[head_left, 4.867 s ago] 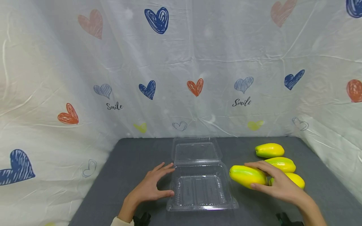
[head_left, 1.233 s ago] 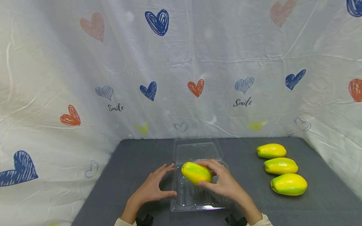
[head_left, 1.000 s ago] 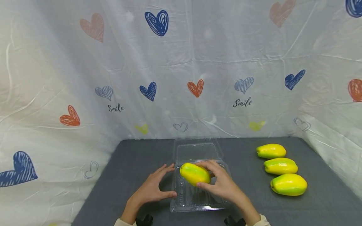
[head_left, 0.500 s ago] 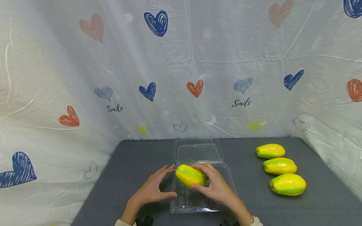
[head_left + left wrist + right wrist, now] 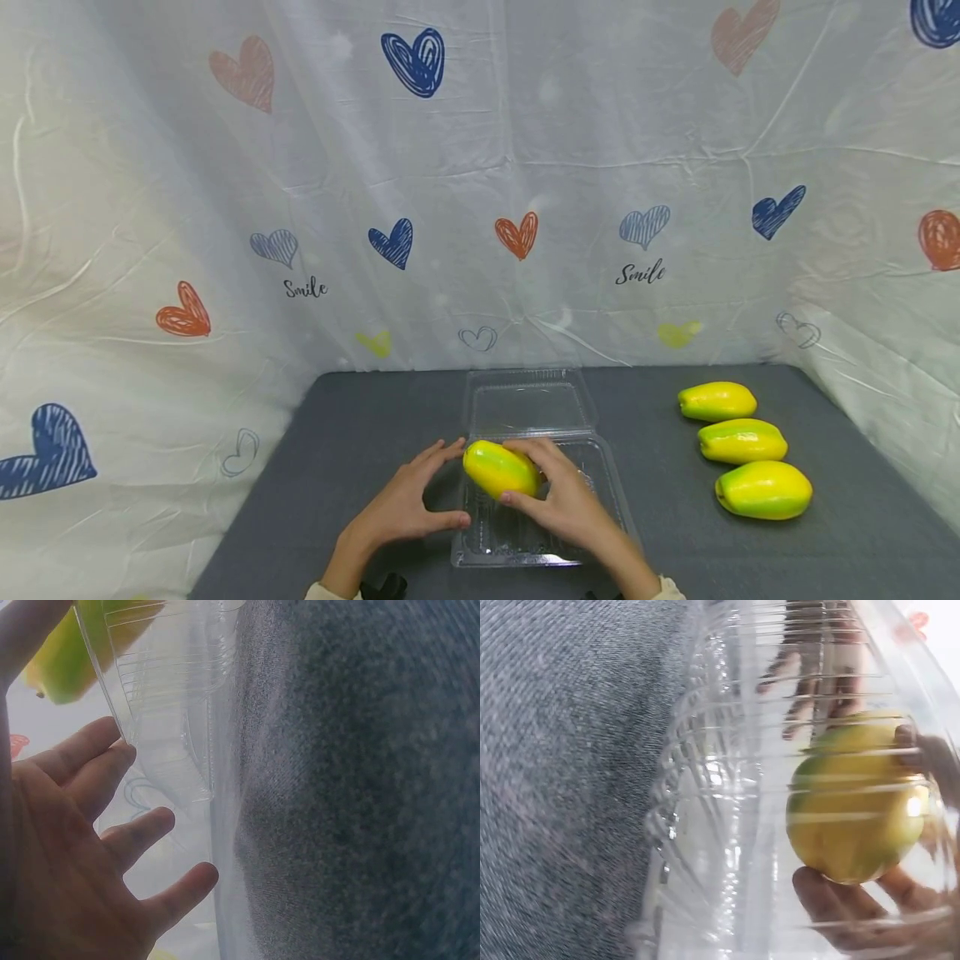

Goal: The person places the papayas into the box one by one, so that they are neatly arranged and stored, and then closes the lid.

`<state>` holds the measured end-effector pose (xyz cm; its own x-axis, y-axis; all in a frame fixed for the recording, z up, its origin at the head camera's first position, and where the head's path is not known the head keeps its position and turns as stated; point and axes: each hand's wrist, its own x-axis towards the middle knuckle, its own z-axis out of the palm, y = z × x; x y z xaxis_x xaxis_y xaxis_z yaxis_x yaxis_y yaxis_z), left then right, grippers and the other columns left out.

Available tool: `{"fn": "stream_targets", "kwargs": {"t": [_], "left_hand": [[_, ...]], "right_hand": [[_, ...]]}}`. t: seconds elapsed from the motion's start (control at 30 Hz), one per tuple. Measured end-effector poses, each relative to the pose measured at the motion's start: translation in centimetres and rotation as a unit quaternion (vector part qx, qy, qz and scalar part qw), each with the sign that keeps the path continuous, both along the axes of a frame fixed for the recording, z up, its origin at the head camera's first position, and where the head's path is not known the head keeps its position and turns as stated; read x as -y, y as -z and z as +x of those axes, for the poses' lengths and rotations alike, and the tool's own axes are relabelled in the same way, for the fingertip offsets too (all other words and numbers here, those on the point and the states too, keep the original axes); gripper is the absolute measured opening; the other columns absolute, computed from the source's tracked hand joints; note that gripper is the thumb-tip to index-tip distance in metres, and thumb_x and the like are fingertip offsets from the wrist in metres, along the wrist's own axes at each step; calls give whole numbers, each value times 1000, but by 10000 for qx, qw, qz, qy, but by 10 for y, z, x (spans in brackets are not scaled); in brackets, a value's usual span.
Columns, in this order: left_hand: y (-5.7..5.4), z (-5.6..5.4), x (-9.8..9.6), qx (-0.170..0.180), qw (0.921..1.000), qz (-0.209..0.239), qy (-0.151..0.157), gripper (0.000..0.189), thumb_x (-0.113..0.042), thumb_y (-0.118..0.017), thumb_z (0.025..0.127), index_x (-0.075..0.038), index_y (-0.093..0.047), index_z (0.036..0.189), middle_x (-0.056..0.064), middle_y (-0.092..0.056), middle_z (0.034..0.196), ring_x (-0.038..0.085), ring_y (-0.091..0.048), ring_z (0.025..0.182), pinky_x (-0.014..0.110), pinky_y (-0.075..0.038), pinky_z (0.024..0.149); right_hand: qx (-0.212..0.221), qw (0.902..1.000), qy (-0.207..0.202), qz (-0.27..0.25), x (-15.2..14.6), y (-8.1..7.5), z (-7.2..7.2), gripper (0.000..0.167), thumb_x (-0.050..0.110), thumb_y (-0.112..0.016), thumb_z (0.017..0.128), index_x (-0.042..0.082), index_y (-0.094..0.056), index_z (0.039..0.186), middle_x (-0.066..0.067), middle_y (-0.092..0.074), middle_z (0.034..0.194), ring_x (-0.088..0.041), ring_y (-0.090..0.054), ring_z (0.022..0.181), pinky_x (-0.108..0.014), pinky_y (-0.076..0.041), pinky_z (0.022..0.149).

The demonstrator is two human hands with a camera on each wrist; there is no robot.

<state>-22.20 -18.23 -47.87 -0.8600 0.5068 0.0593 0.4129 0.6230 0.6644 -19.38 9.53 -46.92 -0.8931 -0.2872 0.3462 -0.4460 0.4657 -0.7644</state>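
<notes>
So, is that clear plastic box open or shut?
Open: the box has its lid folded back toward the curtain, not covering the base.

A left hand [image 5: 82, 840], palm in view and fingers spread, is beside a clear, ribbed plastic container [image 5: 165, 697]. Two fingertips are at a corner of its rim; whether they touch is hard to tell. Beyond that rim is a yellow-green fruit [image 5: 64, 667], partly seen through plastic. Grey woven cloth [image 5: 352, 780] covers the bench; past its edge is a white backdrop [image 5: 187, 847].
</notes>
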Motion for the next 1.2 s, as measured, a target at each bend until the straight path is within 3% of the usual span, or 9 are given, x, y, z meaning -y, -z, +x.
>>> {"fn": "stream_targets", "kwargs": {"t": [0.2, 0.47, 0.6, 0.8, 1.2], "left_hand": [[0, 0, 0, 32, 10000, -1, -19, 87, -52, -80, 83, -40, -35, 157, 8, -31, 168, 43, -26, 154, 85, -21, 107], [-2, -1, 1, -8, 10000, 21, 41, 88, -54, -80, 83, -37, -37, 157, 1, -31, 168, 42, -24, 155, 85, -25, 105], [-3, -2, 0, -14, 10000, 17, 36, 88, -54, -80, 82, -36, -37, 157, 0, -31, 168, 41, -25, 155, 85, -24, 106], [-1, -1, 0, 62, 10000, -7, -23, 89, -54, -80, 82, -35, -37, 157, 9, -30, 168, 46, -27, 153, 85, -27, 104], [0, 1, -1, 68, 9999, -27, -73, 91, -54, -80, 82, -35, -34, 158, 11, -32, 166, 47, -30, 151, 84, -28, 103]], "right_hand": [[-103, 9997, 156, 144, 4, 4, -1, 62, 35, -88, 80, 32, -61, 135, 13, -62, 127, -11, -62, 109, -31, -55, 88], [-270, 9981, 466, 305, 9, 6, 0, 63, 30, -89, 78, 26, -63, 135, 12, -63, 124, -10, -62, 110, -34, -54, 90], [-231, 9980, 489, 328, 10, 6, 0, 62, 31, -89, 79, 25, -63, 135, 9, -64, 123, -11, -62, 108, -32, -54, 87], [-145, 9983, 465, 310, 11, 5, 0, 61, 31, -88, 80, 24, -62, 136, 5, -64, 124, -14, -62, 106, -28, -54, 83], [-230, 9979, 455, 394, 13, 4, -2, 61, 30, -87, 82, 22, -61, 136, 2, -65, 127, -16, -63, 112, -42, -55, 92]]}}
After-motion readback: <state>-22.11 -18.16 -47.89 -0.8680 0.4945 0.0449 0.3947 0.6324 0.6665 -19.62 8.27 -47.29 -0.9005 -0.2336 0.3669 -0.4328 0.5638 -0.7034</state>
